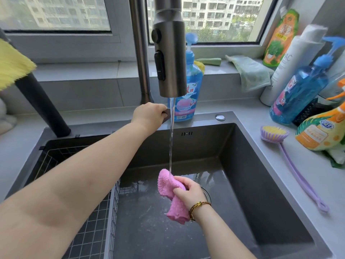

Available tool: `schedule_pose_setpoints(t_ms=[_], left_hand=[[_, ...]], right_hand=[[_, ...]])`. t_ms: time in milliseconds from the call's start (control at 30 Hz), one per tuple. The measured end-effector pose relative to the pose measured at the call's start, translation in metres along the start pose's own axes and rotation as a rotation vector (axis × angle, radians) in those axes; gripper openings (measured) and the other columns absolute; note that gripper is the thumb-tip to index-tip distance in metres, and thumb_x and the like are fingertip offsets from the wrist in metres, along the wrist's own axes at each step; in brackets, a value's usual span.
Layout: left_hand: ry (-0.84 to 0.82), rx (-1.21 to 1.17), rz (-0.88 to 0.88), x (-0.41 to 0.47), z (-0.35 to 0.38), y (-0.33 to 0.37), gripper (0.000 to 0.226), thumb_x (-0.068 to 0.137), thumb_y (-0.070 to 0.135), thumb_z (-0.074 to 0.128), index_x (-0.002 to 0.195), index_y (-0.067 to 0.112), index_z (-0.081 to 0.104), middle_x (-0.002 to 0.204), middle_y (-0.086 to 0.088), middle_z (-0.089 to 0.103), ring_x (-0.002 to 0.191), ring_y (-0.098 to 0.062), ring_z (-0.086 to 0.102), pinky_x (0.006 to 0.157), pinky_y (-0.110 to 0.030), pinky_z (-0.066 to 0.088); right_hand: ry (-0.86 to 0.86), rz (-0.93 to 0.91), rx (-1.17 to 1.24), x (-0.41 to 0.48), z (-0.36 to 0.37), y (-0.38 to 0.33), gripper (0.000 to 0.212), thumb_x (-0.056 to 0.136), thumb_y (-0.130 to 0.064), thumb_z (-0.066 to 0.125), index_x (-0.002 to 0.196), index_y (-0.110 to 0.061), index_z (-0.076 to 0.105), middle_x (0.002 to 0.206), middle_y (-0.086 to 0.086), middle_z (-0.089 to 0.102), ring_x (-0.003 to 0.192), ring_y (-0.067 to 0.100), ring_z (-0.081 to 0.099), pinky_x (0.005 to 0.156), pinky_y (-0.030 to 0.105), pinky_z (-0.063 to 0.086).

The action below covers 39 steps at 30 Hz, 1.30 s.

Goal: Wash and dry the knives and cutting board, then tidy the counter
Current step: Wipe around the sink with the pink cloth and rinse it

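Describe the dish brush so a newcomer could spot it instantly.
Find the dark sink; the dish brush lies on the grey counter along its right side, head beside the orange spray bottle. Unlike the bottles near it, it lies flat, with yellow-and-lilac bristles and a long lilac handle ending in a loop.

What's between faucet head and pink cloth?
Head view: only a thin water stream, running from the faucet head onto the pink cloth the right hand grips.
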<state>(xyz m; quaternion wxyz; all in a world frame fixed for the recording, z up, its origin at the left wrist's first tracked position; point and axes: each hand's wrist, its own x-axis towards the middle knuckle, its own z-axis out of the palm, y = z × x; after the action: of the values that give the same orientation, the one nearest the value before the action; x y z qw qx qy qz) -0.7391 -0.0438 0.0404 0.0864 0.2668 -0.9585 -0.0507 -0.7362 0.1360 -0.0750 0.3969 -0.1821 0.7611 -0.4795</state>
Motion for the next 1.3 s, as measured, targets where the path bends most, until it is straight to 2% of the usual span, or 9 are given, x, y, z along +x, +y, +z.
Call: schedule_pose_setpoints(t_ms=[233,300,400,500,633,800,1000,1200,1300], left_hand=[[0.389,-0.558,-0.105,-0.053,0.036,-0.017,0.033,0.089,0.01,0.056,0.12,0.0,0.055,0.12,-0.015,0.055,0.114,-0.025,0.049,0.097,-0.023,0.032],[0.178,-0.833,-0.261,-0.081,0.049,-0.013,0.032,0.09,0.013,0.055,0.122,0.006,0.055,0.118,-0.007,0.056,0.106,-0.016,0.051,0.095,-0.025,0.038],[-0.417,-1.145,-0.359,-0.112,0.065,-0.004,0.02,0.093,0.023,0.051,0.112,0.026,0.056,0.111,0.013,0.06,0.105,-0.007,0.056,0.083,-0.017,0.043],[-0.364,-1.385,-0.448,-0.122,0.072,-0.004,0.013,0.09,0.016,0.055,0.099,0.02,0.064,0.097,-0.002,0.069,0.09,-0.015,0.066,0.079,-0.025,0.053],[-0.312,-1.291,-0.414,-0.122,0.072,-0.004,0.009,0.088,0.013,0.058,0.085,0.016,0.066,0.083,-0.001,0.069,0.08,-0.011,0.064,0.071,-0.019,0.045],[-0.307,-1.44,-0.46,-0.126,0.077,-0.009,0.016,0.087,0.016,0.056,0.095,0.007,0.066,0.09,-0.009,0.068,0.087,-0.02,0.062,0.08,-0.03,0.047],[-0.292,-1.689,-0.501,-0.119,0.08,-0.012,0.036,0.08,0.021,0.055,0.111,0.001,0.058,0.1,-0.017,0.065,0.092,-0.027,0.063,0.079,-0.036,0.053],[-0.194,-1.672,-0.653,-0.112,0.078,-0.014,0.018,0.094,0.023,0.046,0.098,0.011,0.058,0.091,-0.008,0.062,0.08,-0.019,0.06,0.066,-0.029,0.05],[-0.142,-1.55,-0.75,-0.108,0.084,-0.008,0.034,0.095,0.038,0.04,0.097,0.009,0.058,0.089,-0.009,0.059,0.082,-0.022,0.057,0.077,-0.035,0.047]], right_hand=[[-0.001,0.017,0.293,0.002,-0.006,-0.001,0.033,0.087,-0.001,0.05,0.089,-0.032,0.058,0.098,-0.004,0.057,0.099,0.019,0.058,0.085,0.036,0.053],[-0.007,0.007,0.403,0.004,-0.006,-0.005,0.033,0.087,0.001,0.049,0.092,-0.03,0.06,0.1,0.002,0.06,0.096,0.021,0.059,0.085,0.037,0.053],[-0.087,-0.009,0.576,0.006,-0.005,-0.011,0.025,0.089,-0.002,0.048,0.1,-0.02,0.061,0.102,0.008,0.061,0.092,0.021,0.06,0.078,0.034,0.054],[-0.247,0.083,0.78,0.005,-0.002,-0.018,0.032,0.091,-0.031,0.05,0.113,-0.01,0.061,0.114,0.014,0.062,0.106,0.026,0.06,0.09,0.04,0.051],[-0.286,0.227,0.69,0.006,0.001,-0.021,0.044,0.083,-0.049,0.047,0.1,-0.012,0.066,0.092,0.008,0.069,0.088,0.019,0.065,0.069,0.029,0.054],[-0.227,0.095,0.537,0.021,-0.001,-0.016,0.035,0.066,-0.037,0.066,0.093,-0.013,0.065,0.09,0.006,0.067,0.086,0.019,0.064,0.078,0.034,0.055],[-0.352,0.113,0.324,0.027,-0.006,-0.008,0.021,0.095,-0.025,0.046,0.094,-0.011,0.062,0.088,0.005,0.064,0.083,0.016,0.059,0.079,0.029,0.052],[0.008,0.038,0.479,0.036,-0.011,-0.009,0.017,0.095,-0.023,0.044,0.105,-0.017,0.056,0.117,0.013,0.056,0.099,0.019,0.055,0.077,0.028,0.049],[0.135,0.008,0.441,0.029,-0.005,-0.021,0.013,0.095,-0.024,0.046,0.085,-0.024,0.055,0.095,0.003,0.059,0.086,0.014,0.056,0.069,0.027,0.05]])
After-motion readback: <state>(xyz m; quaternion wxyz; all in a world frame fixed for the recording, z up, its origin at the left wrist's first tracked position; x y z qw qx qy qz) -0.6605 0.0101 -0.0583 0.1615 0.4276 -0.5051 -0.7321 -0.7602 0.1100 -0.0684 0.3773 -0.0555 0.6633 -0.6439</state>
